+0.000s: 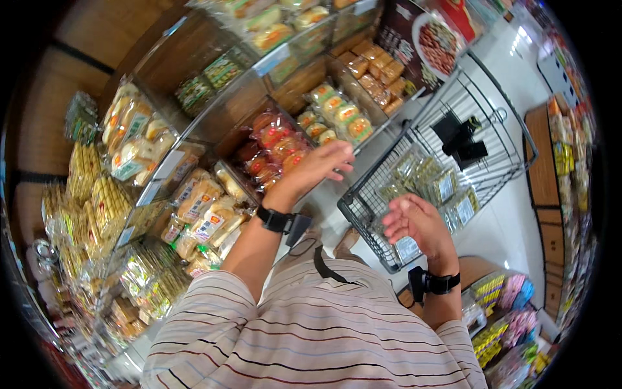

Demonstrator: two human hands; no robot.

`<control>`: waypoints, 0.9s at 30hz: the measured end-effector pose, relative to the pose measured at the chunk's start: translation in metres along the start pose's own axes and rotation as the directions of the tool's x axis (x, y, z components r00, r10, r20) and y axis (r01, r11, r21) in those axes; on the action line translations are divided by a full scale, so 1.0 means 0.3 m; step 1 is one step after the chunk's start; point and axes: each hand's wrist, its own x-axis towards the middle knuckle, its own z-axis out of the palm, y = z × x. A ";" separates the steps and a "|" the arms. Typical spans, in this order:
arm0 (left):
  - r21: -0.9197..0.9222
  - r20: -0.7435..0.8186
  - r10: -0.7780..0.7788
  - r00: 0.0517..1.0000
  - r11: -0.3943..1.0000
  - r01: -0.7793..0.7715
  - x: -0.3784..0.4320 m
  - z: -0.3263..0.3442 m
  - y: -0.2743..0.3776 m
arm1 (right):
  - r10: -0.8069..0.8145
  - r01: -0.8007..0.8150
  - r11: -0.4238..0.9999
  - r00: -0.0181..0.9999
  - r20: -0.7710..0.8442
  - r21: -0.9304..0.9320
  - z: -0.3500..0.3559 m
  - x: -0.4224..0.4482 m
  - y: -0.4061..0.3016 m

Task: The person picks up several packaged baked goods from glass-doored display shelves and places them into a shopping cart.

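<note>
My left hand is held out with its fingers apart and nothing in it. It hovers in front of a shelf bin of reddish-brown wrapped buns. My right hand, also holding nothing and with fingers loosely curled apart, is above the near end of a wire shopping cart. In the cart lie several clear packs of greenish food with white labels, partly hidden by my right hand. Beyond them in the cart is a black object, whose kind I cannot tell.
Wooden shelving with clear dividers runs along the left, stocked with bagged sliced bread, white buns with orange tops, and brown wrapped cakes. Bagged twisted pastries sit farther left. Colourful snack packs stand at lower right, beyond the white floor.
</note>
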 end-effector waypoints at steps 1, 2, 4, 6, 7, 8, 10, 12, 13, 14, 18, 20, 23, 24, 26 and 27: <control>-0.035 -0.051 0.043 0.998 0.998 -0.045 -0.037 -0.046 0.036 | -0.049 0.049 0.999 0.997 0.062 0.004 0.060 0.023 -0.058; -0.066 -0.105 0.082 0.991 0.994 -0.089 -0.071 -0.095 0.055 | -0.096 0.095 0.995 0.987 0.126 0.013 0.121 0.050 -0.121; -0.188 -0.200 0.155 0.968 0.963 -0.193 -0.149 -0.194 0.064 | -0.202 0.212 0.977 0.947 0.249 -0.016 0.277 0.079 -0.277; -0.247 -0.303 0.180 0.936 0.933 -0.260 -0.212 -0.278 0.056 | -0.285 0.340 0.937 0.876 0.390 -0.080 0.440 0.108 -0.445; -0.255 -0.325 0.174 0.929 0.930 -0.264 -0.238 -0.309 0.050 | -0.315 0.403 0.910 0.825 0.469 -0.099 0.514 0.139 -0.519; -0.262 -0.346 0.169 0.923 0.927 -0.268 -0.260 -0.338 0.041 | -0.321 0.450 0.885 0.776 0.542 -0.121 0.589 0.178 -0.591; -0.288 -0.384 0.163 0.909 0.914 -0.286 -0.297 -0.379 0.028 | -0.329 0.537 0.828 0.699 0.635 -0.162 0.753 0.270 -0.711; -0.317 -0.388 0.179 0.904 0.895 -0.314 -0.305 -0.402 0.036 | -0.363 0.584 0.803 0.637 0.680 -0.118 0.880 0.418 -0.805; -0.333 -0.411 0.179 0.894 0.883 -0.330 -0.319 -0.419 0.027 | -0.255 0.487 0.849 0.716 0.650 -0.204 0.961 0.498 -0.839; -0.338 -0.425 0.176 0.888 0.879 -0.336 -0.327 -0.435 0.013 | -0.147 0.385 0.877 0.784 0.604 -0.287 1.041 0.565 -0.871; -0.395 -0.411 0.157 0.898 0.857 -0.330 -0.331 -0.466 -0.009 | 0.054 0.447 0.670 0.766 0.640 -0.592 1.174 0.909 -0.824; -0.426 -0.364 0.158 0.918 0.848 -0.314 -0.342 -0.479 -0.019 | 0.195 0.389 0.551 0.800 0.567 -0.738 1.230 1.008 -0.802; -0.437 -0.373 0.181 0.910 0.831 -0.344 -0.348 -0.495 -0.055 | 0.258 0.415 0.301 0.831 0.493 -0.858 1.290 1.133 -0.779; -0.447 -0.366 0.166 0.916 0.832 -0.329 -0.353 -0.505 -0.055 | 0.251 0.457 0.201 0.831 0.497 -0.866 1.308 1.165 -0.772; -0.460 -0.377 0.166 0.911 0.820 -0.340 -0.358 -0.525 -0.067 | 0.250 0.488 0.011 0.844 0.475 -0.873 1.337 1.226 -0.750; -0.467 -0.362 0.170 0.916 0.818 -0.336 -0.353 -0.530 -0.066 | 0.308 0.446 -0.070 0.860 0.406 -0.892 1.320 1.264 -0.746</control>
